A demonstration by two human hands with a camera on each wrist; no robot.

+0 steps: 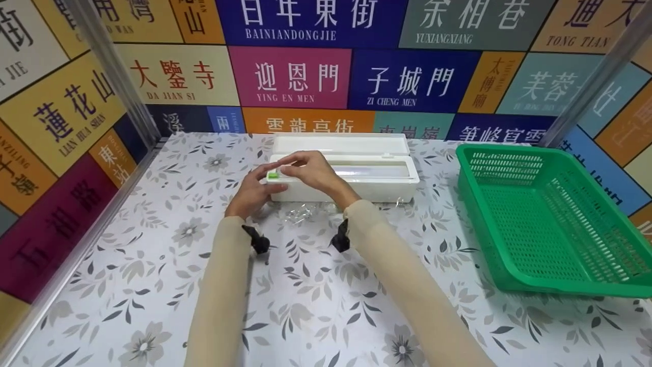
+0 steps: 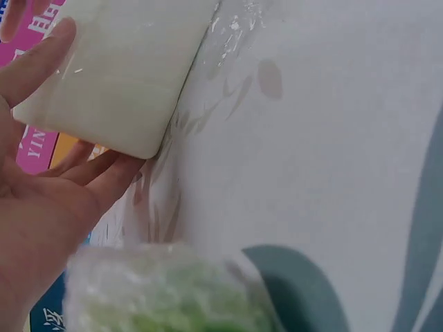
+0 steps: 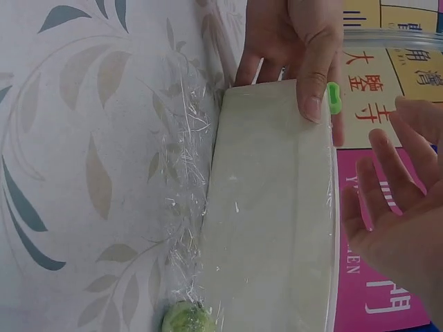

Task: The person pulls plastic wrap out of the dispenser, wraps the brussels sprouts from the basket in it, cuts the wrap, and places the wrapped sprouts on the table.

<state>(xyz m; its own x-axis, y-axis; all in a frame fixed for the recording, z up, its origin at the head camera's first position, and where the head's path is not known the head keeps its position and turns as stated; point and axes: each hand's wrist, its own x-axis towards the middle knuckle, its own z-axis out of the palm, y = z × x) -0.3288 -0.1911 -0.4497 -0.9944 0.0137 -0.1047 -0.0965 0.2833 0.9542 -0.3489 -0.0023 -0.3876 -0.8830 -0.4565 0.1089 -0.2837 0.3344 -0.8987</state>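
A white cling film dispenser (image 1: 351, 189) stands on the table with its lid (image 1: 341, 144) raised, the film roll showing inside. My left hand (image 1: 253, 191) grips its left end, thumb on the front face and the other fingers round the end and back. A small green slide cutter (image 3: 333, 98) sits at that end, close to the thumb. Over the same end hovers my right hand (image 1: 313, 171), fingers loosely bent and apart from the box in the right wrist view. Crumpled clear film (image 1: 300, 214) lies along the front of the dispenser.
At the right stands a green plastic basket (image 1: 545, 286). A round green thing (image 3: 187, 318) lies by the film in the right wrist view. Something green in clear wrap (image 2: 169, 290) blurs the bottom of the left wrist view. A printed wall panel (image 1: 290, 76) closes the back.
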